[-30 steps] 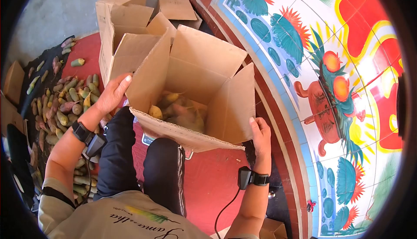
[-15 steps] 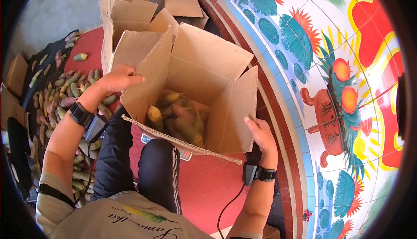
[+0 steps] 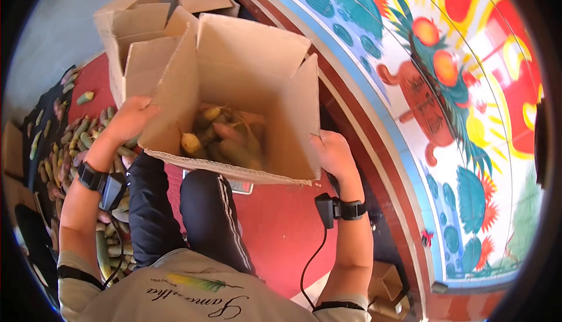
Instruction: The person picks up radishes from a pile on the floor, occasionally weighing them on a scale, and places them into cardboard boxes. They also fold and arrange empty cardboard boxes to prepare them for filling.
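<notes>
An open cardboard box [image 3: 252,59] is held up in front of my body, tilted so that its inside faces me. Several green and reddish radishes [image 3: 234,140] lie at its bottom. My left hand [image 3: 133,118] grips the box's left side, fingers closed on the cardboard. On the right side, my right hand [image 3: 333,151] is closed on the edge near the front corner. Part of a scale [image 3: 241,187] shows beneath the box, above my knees.
A large pile of radishes [image 3: 70,152] covers the floor at the left. Other open boxes [image 3: 111,29] stand behind the held one. A painted tile wall [image 3: 421,100] rises at the right. Another box [image 3: 386,281] sits at the lower right.
The view has shifted, and the box with both hands appears further left and higher. My right hand has closed more over the box's edge. The box at the lower right shows more.
</notes>
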A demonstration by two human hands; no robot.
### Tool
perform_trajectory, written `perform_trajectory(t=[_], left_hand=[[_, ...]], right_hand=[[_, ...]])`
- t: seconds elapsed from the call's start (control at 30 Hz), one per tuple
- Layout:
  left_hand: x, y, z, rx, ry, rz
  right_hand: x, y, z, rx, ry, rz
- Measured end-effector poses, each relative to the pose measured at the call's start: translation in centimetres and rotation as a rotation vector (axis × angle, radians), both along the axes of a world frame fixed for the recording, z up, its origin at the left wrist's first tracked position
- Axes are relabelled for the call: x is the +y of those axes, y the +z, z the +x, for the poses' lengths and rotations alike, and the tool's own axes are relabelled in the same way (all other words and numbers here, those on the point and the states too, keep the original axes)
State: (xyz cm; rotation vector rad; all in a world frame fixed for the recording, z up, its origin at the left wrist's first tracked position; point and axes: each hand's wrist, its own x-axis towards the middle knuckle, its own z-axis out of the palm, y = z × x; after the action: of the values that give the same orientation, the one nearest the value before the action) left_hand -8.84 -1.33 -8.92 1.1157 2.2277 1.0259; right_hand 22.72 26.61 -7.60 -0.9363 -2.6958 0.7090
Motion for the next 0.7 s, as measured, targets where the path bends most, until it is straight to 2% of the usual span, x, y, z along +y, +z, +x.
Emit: perform_trajectory(t=[0.1, 0.17, 0.3, 0.37, 0.5, 0.57, 0.7], left_hand=[[0.0, 1.8, 2.2, -0.089, -0.025, 0.066], [0.3, 2.8, 3.1, 0.062, -0.060, 0.048], [2.1, 5.4, 5.9, 0.174, -0.144, 0.052], [3.3, 6.3, 7.5, 0.370, -0.243, 0.081], [5.5, 6.8, 10.0, 0.377, -0.382, 0.165], [6.8, 6.7, 11.2, 0.483, -0.495, 0.223], [9.8, 6.1, 14.5, 0.345, -0.598, 0.174]], right_hand=[[-2.1, 0.2, 2.7, -0.057, -0.045, 0.062], [-3.3, -0.1, 5.2, 0.031, -0.065, 0.034], [-6.6, -1.2, 10.2, 0.072, -0.189, -0.046], [-8.4, -1.6, 12.6, 0.135, -0.236, -0.102], [-12.4, -1.0, 16.5, 0.250, -0.400, -0.200], [-14.2, -0.1, 18.3, 0.216, -0.447, -0.169], [-16.8, 0.5, 22.1, 0.165, -0.567, -0.069]])
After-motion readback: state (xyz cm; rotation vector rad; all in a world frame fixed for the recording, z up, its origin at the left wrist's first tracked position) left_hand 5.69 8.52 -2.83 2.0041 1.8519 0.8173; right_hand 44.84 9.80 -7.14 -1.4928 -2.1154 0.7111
